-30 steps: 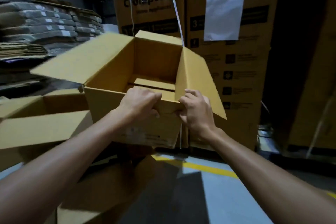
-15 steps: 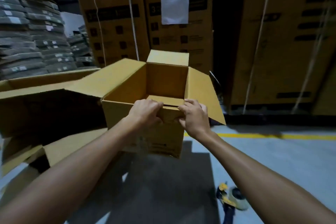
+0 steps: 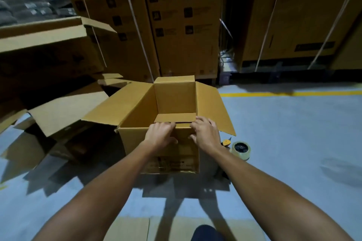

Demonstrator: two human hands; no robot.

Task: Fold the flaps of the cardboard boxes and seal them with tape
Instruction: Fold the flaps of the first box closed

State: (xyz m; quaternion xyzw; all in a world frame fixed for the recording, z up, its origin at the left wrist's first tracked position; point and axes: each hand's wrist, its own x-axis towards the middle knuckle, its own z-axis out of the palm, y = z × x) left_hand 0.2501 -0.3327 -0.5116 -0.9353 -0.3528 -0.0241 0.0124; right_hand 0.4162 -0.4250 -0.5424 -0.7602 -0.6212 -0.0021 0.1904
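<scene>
Cardboard box [image 3: 137, 112] open-topped, left hand [image 3: 161, 136] and right hand [image 3: 205, 134] gripping rim

Dim warehouse: grey-blue concrete floor [image 3: 293, 143] crossed by a yellow line [image 3: 293, 94], tall strapped cartons [image 3: 176, 25] stacked along its far edge

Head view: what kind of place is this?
Probably a warehouse packing area: tall strapped cartons stacked behind, a yellow line painted on the grey floor, and a tape dispenser beside the open cardboard box.

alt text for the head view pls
The left hand and right hand grip the near edge of an open cardboard box, side flaps spread. A tape dispenser lies on the grey floor to its right; strapped cartons behind.
</scene>
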